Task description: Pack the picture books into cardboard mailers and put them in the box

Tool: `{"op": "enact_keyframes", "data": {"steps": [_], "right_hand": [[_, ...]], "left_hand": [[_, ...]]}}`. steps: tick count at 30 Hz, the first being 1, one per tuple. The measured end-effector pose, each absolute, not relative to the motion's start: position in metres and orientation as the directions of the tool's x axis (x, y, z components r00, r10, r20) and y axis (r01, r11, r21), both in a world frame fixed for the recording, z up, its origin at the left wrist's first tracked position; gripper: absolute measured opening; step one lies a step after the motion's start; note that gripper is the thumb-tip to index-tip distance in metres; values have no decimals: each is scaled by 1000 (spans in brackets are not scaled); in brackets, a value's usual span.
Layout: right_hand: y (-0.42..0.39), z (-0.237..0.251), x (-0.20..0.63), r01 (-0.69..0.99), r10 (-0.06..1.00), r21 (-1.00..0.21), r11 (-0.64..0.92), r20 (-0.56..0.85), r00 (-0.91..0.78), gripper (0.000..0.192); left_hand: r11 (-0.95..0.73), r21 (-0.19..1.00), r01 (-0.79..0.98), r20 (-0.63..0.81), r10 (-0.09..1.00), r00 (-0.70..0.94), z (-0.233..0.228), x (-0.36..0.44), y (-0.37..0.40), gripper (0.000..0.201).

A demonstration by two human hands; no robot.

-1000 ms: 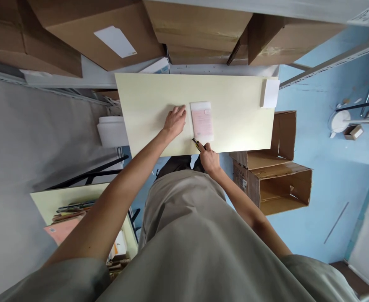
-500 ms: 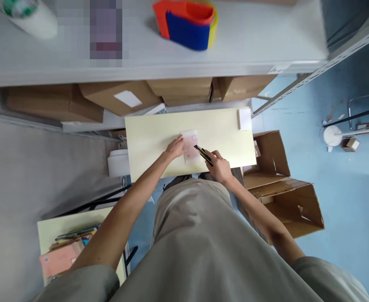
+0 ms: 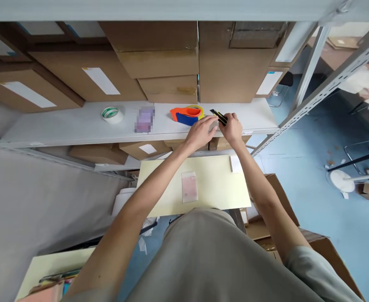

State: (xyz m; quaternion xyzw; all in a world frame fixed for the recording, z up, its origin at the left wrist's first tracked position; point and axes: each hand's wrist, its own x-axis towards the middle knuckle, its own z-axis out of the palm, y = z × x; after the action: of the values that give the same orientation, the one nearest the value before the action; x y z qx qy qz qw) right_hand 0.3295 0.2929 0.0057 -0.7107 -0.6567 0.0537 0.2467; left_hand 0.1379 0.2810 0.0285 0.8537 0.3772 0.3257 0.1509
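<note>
My right hand (image 3: 231, 129) grips a black and yellow utility knife (image 3: 219, 117) over the front part of the shelf, its tip pointing up and left. Close beside it, my left hand (image 3: 201, 132) is open, fingers stretched toward the knife and thumb apart; whether the fingertips touch the knife I cannot tell. Just behind my left hand, an orange and blue tape dispenser (image 3: 186, 116) with a yellow ring lies on the shelf. Below, a flat pink item in a clear sleeve (image 3: 189, 187) rests on the pale yellow table (image 3: 215, 188).
Cardboard boxes (image 3: 168, 63) line the back of the grey shelf (image 3: 159, 136). A white tape roll (image 3: 112, 115) and a blurred-out purple item (image 3: 145, 119) stand there too. A small white box (image 3: 235, 163) sits on the table. Open cartons (image 3: 278, 197) are at the right.
Both hands have moved from the table up to the shelf, the knife still in my right hand. My left hand has left the pink item. The view has tilted upward.
</note>
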Motion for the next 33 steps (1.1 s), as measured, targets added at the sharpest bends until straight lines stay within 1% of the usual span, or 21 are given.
{"op": "enact_keyframes", "data": {"steps": [3,7,9,10,12,14,16,17,18,19,20,21,22,23,24,25,26,29,33], "right_hand": [[324,5,336,934,977,-355,-33,187,105,38],[344,-7,345,961,992,-278,4,122,31,37],[347,-14,348,964,993,-265,5,118,27,39],[345,-19,350,964,989,-264,7,141,32,40],[332,-31,350,961,971,-275,29,237,39,43],[307,-49,345,947,939,-311,84,344,29,43],[269,-75,334,911,926,-380,162,377,-7,42],[248,-91,326,880,933,-429,205,357,-43,39],[226,-108,317,838,950,-485,250,292,-114,35],[205,-126,306,795,965,-552,252,203,-165,33],[185,-144,295,757,979,-622,200,90,-184,32],[168,-161,284,723,978,-681,112,-53,-201,32],[154,-178,273,694,952,-720,-15,-221,-209,34],[143,-193,262,669,900,-724,-166,-389,-198,37],[134,-207,253,651,841,-700,-292,-513,-174,41],[128,-219,244,640,791,-671,-373,-591,-158,44],[123,-229,236,629,752,-644,-435,-644,-139,47],[114,-251,215,581,691,-607,-543,-716,-101,48],[110,-269,197,472,629,-572,-671,-776,-46,41]], "left_hand": [[-674,487,555,454,739,499,39,144,285,44],[-660,491,568,441,751,491,38,142,274,44],[-648,507,568,433,761,483,30,137,265,43],[-639,518,569,424,769,478,22,133,260,43],[-603,550,578,384,797,466,-5,123,246,42],[-520,596,612,290,850,440,-45,107,225,41],[-363,638,679,124,919,375,-93,87,196,41],[-258,646,718,10,944,330,-118,75,179,42],[-138,638,757,-119,954,274,-142,64,162,44],[-8,613,790,-250,947,204,-163,53,145,47],[113,580,807,-367,920,136,-183,44,130,53],[219,549,806,-465,882,77,-199,36,115,59],[270,526,807,-512,858,47,-213,30,104,63],[313,509,802,-548,836,21,-224,26,94,66],[345,500,794,-572,820,4,-233,23,88,69],[370,496,786,-587,810,-11,-241,21,83,70],[395,494,774,-600,800,-25,-247,20,81,70],[461,503,731,-628,776,-57,-261,21,80,70],[502,559,660,-641,766,-40,-275,23,81,69]]}}
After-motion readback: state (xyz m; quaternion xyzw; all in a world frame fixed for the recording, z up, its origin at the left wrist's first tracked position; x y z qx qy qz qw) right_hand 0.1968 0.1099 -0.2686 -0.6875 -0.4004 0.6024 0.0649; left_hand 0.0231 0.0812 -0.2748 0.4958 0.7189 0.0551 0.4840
